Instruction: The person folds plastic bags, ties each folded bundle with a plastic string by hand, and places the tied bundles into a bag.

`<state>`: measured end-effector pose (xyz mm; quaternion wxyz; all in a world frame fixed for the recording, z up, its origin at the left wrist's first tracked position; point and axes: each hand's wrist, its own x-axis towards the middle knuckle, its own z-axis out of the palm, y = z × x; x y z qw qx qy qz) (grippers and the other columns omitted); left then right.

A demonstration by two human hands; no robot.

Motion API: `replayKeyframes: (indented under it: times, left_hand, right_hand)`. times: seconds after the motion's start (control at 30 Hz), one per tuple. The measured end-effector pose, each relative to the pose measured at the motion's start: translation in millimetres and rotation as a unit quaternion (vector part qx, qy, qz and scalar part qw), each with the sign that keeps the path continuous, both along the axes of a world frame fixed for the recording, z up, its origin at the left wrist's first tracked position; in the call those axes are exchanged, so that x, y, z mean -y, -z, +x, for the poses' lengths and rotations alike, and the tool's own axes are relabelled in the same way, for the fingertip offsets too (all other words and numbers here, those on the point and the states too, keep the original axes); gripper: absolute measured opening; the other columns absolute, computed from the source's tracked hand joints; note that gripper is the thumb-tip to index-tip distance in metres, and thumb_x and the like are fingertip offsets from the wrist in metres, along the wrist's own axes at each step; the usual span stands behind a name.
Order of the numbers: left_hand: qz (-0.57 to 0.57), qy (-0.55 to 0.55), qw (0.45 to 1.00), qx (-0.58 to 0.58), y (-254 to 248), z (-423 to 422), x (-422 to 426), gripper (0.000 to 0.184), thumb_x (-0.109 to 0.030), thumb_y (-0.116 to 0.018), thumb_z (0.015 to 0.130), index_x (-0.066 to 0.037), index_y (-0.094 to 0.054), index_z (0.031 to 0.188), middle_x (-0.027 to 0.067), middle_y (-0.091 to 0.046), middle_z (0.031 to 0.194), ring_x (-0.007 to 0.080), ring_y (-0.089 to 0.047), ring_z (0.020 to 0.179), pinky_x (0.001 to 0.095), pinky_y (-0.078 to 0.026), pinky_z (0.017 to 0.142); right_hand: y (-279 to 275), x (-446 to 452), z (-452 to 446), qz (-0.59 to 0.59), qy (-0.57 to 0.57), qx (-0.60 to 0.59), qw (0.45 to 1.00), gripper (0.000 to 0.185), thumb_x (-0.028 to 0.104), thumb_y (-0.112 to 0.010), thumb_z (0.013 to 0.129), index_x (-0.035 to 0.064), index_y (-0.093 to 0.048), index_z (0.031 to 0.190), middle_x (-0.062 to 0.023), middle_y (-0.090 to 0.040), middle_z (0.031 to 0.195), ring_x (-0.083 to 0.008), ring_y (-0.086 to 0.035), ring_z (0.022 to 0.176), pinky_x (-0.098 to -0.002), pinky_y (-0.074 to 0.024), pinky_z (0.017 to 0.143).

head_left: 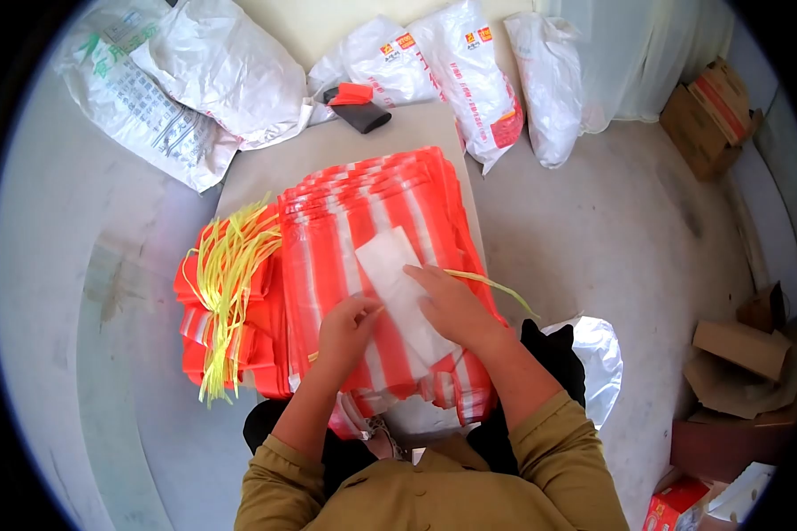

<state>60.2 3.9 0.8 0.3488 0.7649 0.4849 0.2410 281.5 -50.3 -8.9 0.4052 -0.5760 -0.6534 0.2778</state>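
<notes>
A pile of red-and-white striped mesh bags [328, 257] lies in front of me. Across its top rests a folded white strip [390, 265], set at a slant. My right hand [452, 305] lies on the right side of this strip, fingers stretched over it. Left of the strip, my left hand [350, 332] has its fingers curled together; what they pinch, if anything, is too small to make out. A yellow tie [496, 285] sticks out past the pile's right side, and a short yellow bit shows beside my left wrist.
Left of the pile, a bunch of yellow ties [230, 283] lies on folded red bags [266, 341]. A black-and-red item [361, 115] sits on the board's far end [416, 128]. White sacks [469, 80] stand behind; cardboard boxes [739, 367] are at the right.
</notes>
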Motion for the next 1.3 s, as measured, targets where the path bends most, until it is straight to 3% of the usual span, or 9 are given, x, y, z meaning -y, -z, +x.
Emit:
replayKeyframes:
  times: [0.27, 0.37, 0.43, 0.57, 0.67, 0.77, 0.87, 1.07, 1.3]
  left_hand:
    - [0.018, 0.055, 0.997, -0.045, -10, -25, 7, 0.029, -0.006, -0.065, 0.095, -0.003, -0.066, 0.124, 0.0106, -0.064, 0.107, 0.018, -0.062, 0.082, 0.0295, -0.051, 0.078]
    - [-0.012, 0.074, 0.995, -0.063, -24, -38, 16, 0.032, -0.003, -0.059, 0.097, -0.003, -0.063, 0.129, 0.0111, -0.064, 0.119, 0.0185, -0.066, 0.091, 0.0286, -0.052, 0.086]
    - [-0.159, 0.044, 0.985, 0.047, -16, -47, 18, 0.034, 0.0, -0.056, 0.098, -0.002, -0.062, 0.131, 0.0109, -0.064, 0.126, 0.0202, -0.068, 0.099, 0.0284, -0.053, 0.092]
    - [-0.363, -0.037, 0.897, 0.248, -4, -58, 18, 0.035, 0.008, -0.048, 0.098, 0.0, -0.064, 0.129, 0.011, -0.063, 0.135, 0.0221, -0.068, 0.113, 0.0305, -0.053, 0.102]
    - [-0.27, -0.026, 0.917, 0.293, 10, -53, 21, 0.031, 0.01, -0.051, 0.098, 0.001, -0.069, 0.121, 0.011, -0.066, 0.13, 0.0207, -0.068, 0.111, 0.0318, -0.054, 0.101]
    - [-0.262, -0.008, 0.916, 0.302, 9, -44, 20, 0.026, 0.011, -0.055, 0.097, 0.001, -0.074, 0.111, 0.0113, -0.067, 0.128, 0.0196, -0.068, 0.111, 0.0308, -0.054, 0.1]
    - [-0.236, -0.013, 0.931, 0.279, 4, -33, 21, 0.023, 0.01, -0.056, 0.097, 0.001, -0.074, 0.109, 0.0065, -0.068, 0.124, 0.0143, -0.065, 0.108, 0.0275, -0.052, 0.096]
    - [-0.15, 0.016, 0.948, 0.282, 14, -25, 25, 0.018, 0.006, -0.061, 0.099, 0.0, -0.075, 0.108, 0.0098, -0.067, 0.126, 0.0163, -0.068, 0.106, 0.0278, -0.054, 0.094]
    - [-0.125, -0.04, 0.964, 0.23, 23, -3, 36, 0.02, -0.005, -0.061, 0.102, 0.003, -0.07, 0.118, 0.01, -0.064, 0.132, 0.0165, -0.069, 0.106, 0.0284, -0.054, 0.09]
  right_hand:
    - [-15, -4, 24, -0.044, 0.132, 0.201, 0.97, 0.042, 0.016, -0.059, 0.095, 0.0088, -0.058, 0.137, -0.0128, -0.065, 0.127, -0.035, -0.062, 0.114, -0.0454, -0.0527, 0.095]
    - [-15, 3, 41, -0.077, 0.161, 0.255, 0.95, 0.042, 0.016, -0.057, 0.097, 0.0107, -0.058, 0.139, -0.013, -0.066, 0.124, -0.0359, -0.064, 0.108, -0.0463, -0.0541, 0.092]
    - [-2, 6, 51, -0.085, 0.162, 0.256, 0.949, 0.043, 0.015, -0.057, 0.097, 0.0134, -0.058, 0.14, -0.014, -0.067, 0.12, -0.0369, -0.064, 0.104, -0.0477, -0.0543, 0.09]
    - [-17, 9, 52, -0.16, 0.19, 0.247, 0.937, 0.042, 0.017, -0.058, 0.096, 0.0192, -0.06, 0.138, -0.0147, -0.067, 0.119, -0.0381, -0.065, 0.101, -0.0488, -0.054, 0.089]
    - [-19, 12, 58, -0.159, 0.18, 0.221, 0.945, 0.039, 0.018, -0.058, 0.096, 0.0192, -0.062, 0.134, -0.0143, -0.071, 0.111, -0.0382, -0.067, 0.097, -0.0486, -0.0538, 0.085]
    - [-21, 20, 69, -0.147, 0.111, 0.161, 0.97, 0.032, 0.019, -0.057, 0.095, 0.0162, -0.066, 0.125, -0.015, -0.073, 0.1, -0.0366, -0.068, 0.091, -0.046, -0.0534, 0.08]
    - [-35, 28, 73, -0.169, 0.06, 0.056, 0.982, 0.025, 0.016, -0.06, 0.094, 0.0114, -0.07, 0.116, -0.0121, -0.072, 0.089, -0.0263, -0.069, 0.083, -0.0378, -0.0526, 0.076]
    - [-21, 26, 79, -0.157, -0.022, -0.195, 0.968, 0.02, 0.005, -0.06, 0.096, 0.0029, -0.073, 0.111, 0.0, -0.071, 0.094, -0.0079, -0.062, 0.087, -0.0254, -0.0498, 0.078]
    - [-16, 23, 79, -0.145, -0.035, -0.289, 0.946, 0.022, 0.005, -0.059, 0.099, 0.0004, -0.073, 0.115, -0.0001, -0.07, 0.096, -0.0077, -0.061, 0.088, -0.0247, -0.0496, 0.08]
